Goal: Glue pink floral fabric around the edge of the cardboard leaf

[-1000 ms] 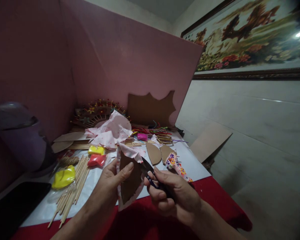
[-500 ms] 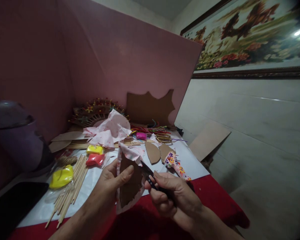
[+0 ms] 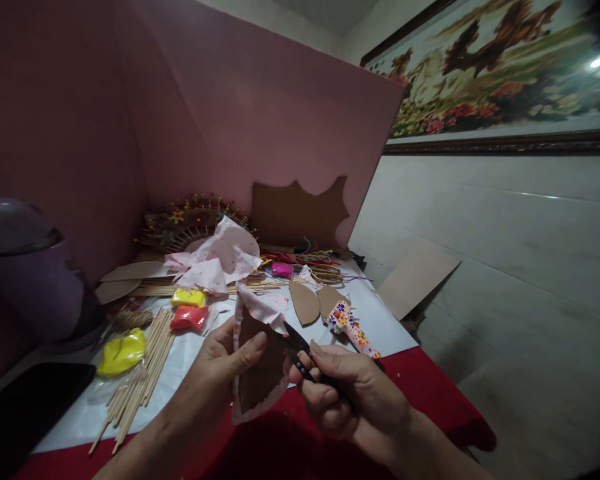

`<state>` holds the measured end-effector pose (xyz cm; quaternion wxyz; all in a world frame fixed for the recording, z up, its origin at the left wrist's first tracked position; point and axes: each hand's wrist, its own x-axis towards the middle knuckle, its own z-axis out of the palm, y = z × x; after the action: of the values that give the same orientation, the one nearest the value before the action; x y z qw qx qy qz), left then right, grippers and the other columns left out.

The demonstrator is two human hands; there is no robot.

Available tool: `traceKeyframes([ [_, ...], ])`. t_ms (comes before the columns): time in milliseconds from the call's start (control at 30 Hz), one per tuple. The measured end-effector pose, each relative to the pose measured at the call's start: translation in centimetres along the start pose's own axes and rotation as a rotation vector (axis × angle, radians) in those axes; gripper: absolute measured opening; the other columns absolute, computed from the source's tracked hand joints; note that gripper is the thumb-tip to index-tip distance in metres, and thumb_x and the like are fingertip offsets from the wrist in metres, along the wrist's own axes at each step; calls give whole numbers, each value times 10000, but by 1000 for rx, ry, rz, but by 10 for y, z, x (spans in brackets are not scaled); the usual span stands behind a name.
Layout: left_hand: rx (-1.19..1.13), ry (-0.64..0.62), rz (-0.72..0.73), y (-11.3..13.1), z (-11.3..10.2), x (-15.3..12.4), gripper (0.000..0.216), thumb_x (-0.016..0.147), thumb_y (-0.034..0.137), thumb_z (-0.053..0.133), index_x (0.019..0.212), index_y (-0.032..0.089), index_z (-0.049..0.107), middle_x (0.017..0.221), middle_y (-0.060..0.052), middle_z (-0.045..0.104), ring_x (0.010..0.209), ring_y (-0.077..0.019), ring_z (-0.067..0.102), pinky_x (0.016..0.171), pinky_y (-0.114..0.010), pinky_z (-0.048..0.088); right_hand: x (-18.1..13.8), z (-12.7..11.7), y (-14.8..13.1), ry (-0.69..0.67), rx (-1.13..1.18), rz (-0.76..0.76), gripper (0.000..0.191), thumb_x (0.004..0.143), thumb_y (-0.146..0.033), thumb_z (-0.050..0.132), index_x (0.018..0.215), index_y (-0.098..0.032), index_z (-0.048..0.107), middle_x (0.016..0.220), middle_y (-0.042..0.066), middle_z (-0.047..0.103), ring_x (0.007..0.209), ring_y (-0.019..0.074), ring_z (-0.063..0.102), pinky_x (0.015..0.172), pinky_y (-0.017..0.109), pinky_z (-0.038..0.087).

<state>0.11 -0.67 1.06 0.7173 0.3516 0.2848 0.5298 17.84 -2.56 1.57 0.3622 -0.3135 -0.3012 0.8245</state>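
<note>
In my left hand is a brown cardboard piece, upright, with pale pink patterned fabric folded over its upper edge and showing along its sides. The thumb presses on the cardboard's face; the other fingers are behind it. My right hand is closed around black thread snips, whose tips point up and left at the fabric's right edge. Whether the blades have fabric between them I cannot tell. Just beyond lie two cut cardboard shapes and a flower-patterned glue gun.
Wooden sticks, yellow and red clay packs and a dark phone-like slab lie left. Crumpled pink fabric lies behind, before a jagged cardboard sheet. A red cloth covers the table's front edge.
The snips have shifted very slightly against the fabric edge. Both hands keep their grips, and the whole view has moved a little.
</note>
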Motion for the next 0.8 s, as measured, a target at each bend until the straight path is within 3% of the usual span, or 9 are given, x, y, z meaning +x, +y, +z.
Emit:
traceKeyframes([
  [100, -2, -10, 4, 0, 1, 0, 219, 654, 216, 796, 843, 172, 694, 705, -43, 741, 573, -159, 675, 563, -232, 527, -1, -2, 0, -27, -41, 17, 321, 735, -402, 692, 812, -104, 601, 492, -83, 334, 408, 12, 127, 384, 141, 66],
  [167, -2, 11, 12, 0, 1, 1, 214, 663, 216, 789, 843, 170, 683, 707, -42, 741, 572, -158, 675, 554, -231, 527, -4, -3, 2, 9, -195, -80, 330, 772, -456, 637, 810, -132, 583, 504, -79, 334, 413, 30, 136, 383, 163, 79],
  [333, 17, 96, -13, -1, 1, 2, 171, 707, 203, 747, 853, 172, 662, 725, -36, 748, 571, -151, 680, 551, -232, 532, -15, -7, 9, 450, -1109, -812, 190, 860, -367, 570, 924, -188, 574, 670, 6, 537, 586, 121, 467, 538, 238, 325],
  [400, 28, 101, -11, -2, 0, 3, 183, 687, 206, 759, 841, 171, 667, 707, -33, 747, 569, -159, 683, 542, -234, 532, -15, -10, 12, 547, -1436, -971, 173, 872, -276, 556, 1025, -194, 553, 742, 32, 606, 644, 156, 541, 599, 274, 354],
  [533, 57, 92, 1, -4, 0, 4, 188, 679, 205, 759, 847, 172, 682, 687, -33, 746, 568, -169, 685, 567, -256, 543, -6, -12, 17, 545, -1710, -1016, 190, 906, -216, 491, 1090, -172, 508, 838, 72, 663, 684, 187, 607, 603, 295, 370],
  [800, 93, 12, 4, -9, -6, 4, 128, 728, 179, 724, 849, 182, 685, 724, -38, 744, 617, -159, 682, 599, -238, 529, 5, -4, 16, 624, -1812, -1018, 149, 938, -246, 430, 1022, -159, 518, 768, 71, 661, 615, 178, 601, 542, 296, 351],
])
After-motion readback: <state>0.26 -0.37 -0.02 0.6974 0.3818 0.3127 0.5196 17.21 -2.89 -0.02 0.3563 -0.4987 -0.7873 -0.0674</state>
